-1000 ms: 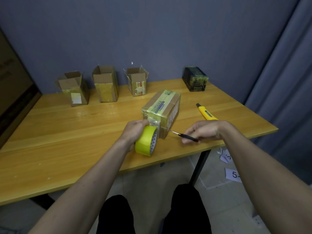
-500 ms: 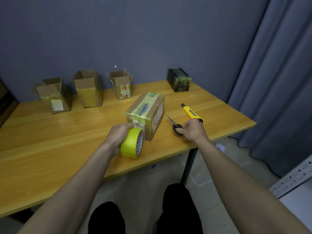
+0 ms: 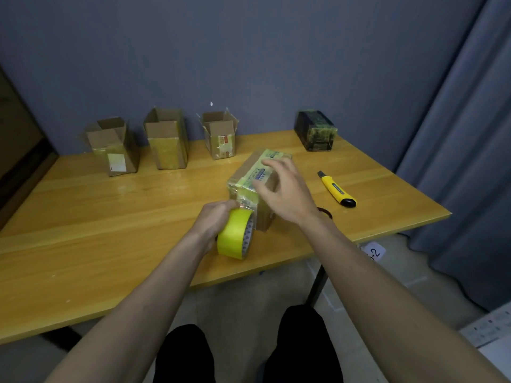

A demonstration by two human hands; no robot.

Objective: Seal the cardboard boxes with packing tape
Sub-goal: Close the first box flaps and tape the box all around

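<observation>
A taped cardboard box (image 3: pixel 250 172) lies on its side near the front of the wooden table (image 3: pixel 110 222). My left hand (image 3: pixel 213 221) grips a yellow roll of packing tape (image 3: pixel 235 237) held against the box's near end. My right hand (image 3: pixel 284 190) hovers over the box top with fingers spread and relaxed, holding nothing. Black scissors (image 3: pixel 326 212) lie on the table behind my right wrist, mostly hidden.
Three cardboard boxes with raised flaps (image 3: pixel 114 146), (image 3: pixel 167 139), (image 3: pixel 219 135) stand along the back wall. A dark wrapped box (image 3: pixel 315 131) sits at the back right. A yellow utility knife (image 3: pixel 337 190) lies to the right. A grey curtain (image 3: pixel 464 134) hangs beyond the table's right edge.
My right hand has left the scissors on the table and moved left over the box top. My left hand still holds the tape roll at the box's end.
</observation>
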